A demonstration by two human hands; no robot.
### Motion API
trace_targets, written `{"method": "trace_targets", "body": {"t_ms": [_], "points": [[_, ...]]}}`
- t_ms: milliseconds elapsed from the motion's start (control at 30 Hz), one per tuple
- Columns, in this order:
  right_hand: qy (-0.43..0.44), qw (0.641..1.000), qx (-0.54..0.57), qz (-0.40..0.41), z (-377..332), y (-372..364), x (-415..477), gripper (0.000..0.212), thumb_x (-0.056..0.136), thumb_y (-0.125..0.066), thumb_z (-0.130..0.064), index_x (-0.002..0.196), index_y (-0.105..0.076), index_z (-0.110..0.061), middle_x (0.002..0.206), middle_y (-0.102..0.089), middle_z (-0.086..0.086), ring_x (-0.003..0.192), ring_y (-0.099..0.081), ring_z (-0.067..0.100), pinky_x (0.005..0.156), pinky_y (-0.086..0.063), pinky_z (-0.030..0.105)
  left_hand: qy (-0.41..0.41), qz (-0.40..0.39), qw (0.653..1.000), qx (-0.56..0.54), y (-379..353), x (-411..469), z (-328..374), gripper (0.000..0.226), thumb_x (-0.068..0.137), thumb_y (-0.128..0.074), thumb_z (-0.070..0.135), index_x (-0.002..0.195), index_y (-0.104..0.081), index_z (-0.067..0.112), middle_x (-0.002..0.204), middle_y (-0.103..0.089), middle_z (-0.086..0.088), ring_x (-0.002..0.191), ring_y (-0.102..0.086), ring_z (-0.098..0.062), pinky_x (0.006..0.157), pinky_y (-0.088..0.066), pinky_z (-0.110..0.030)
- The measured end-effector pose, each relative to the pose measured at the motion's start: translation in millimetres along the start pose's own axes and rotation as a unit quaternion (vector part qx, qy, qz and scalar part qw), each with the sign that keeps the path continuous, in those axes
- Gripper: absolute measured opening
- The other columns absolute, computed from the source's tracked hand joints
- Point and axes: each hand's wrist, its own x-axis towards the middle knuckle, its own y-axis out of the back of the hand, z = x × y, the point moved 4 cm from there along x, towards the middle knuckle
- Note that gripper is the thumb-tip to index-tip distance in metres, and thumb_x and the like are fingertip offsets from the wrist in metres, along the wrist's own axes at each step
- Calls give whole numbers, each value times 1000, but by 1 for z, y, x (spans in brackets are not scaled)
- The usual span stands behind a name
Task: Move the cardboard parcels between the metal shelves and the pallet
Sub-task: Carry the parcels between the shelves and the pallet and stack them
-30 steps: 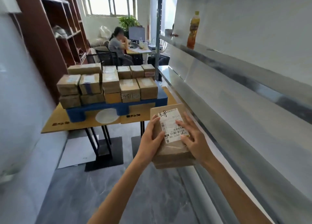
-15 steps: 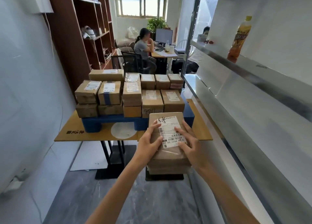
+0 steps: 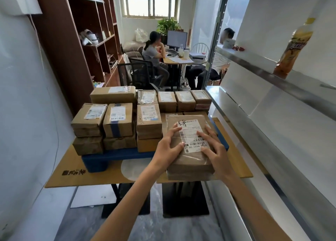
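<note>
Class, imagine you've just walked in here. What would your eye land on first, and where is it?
First, the labelled parcel at centre, held between the left hand and right hand. Behind it and to its left, stacked parcels crowd a blue pallet. On the right, an orange bottle stands on the metal shelf.

About fourteen cardboard parcels (image 3: pixel 118 119), one blue pallet (image 3: pixel 95 161), one bottle (image 3: pixel 292 48), two seated people (image 3: pixel 152 53)

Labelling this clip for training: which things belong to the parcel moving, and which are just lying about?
Job: held parcel, left hand, right hand, stacked parcels, blue pallet, metal shelves.
Lying about: drink bottle, shoes, bookcase, monitor, potted plant.
</note>
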Motion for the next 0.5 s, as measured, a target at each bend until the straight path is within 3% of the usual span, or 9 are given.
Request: {"method": "trace_targets", "body": {"t_ms": [167,300,500], "points": [[-7,1000,10,0,24,2,52,50,79,-54,-21,128,-57,-19,151,-29,-11,139,-28,9,100,-47,29,-7,-14,1000,4,7,52,-16,53,92,-61,15,139,-42,29,155,-26,15,137,-28,-7,109,-32,-25],[-11,1000,2,-2,55,4,105,50,77,-57,-27,127,-59,-25,150,-33,-15,140,-27,9,109,-37,48,-15,8,999,31,15,104,-26,51,91,-60,10,138,-44,24,150,-35,9,136,-31,-8,109,-29,-22],[-11,1000,-2,-29,94,1,191,47,79,-58,-23,125,-61,-28,148,-35,-18,137,-31,6,106,-41,46,-14,44,995,93,22,182,-49,45,91,-60,10,134,-48,19,143,-43,5,135,-35,-8,114,-29,-27]]}}
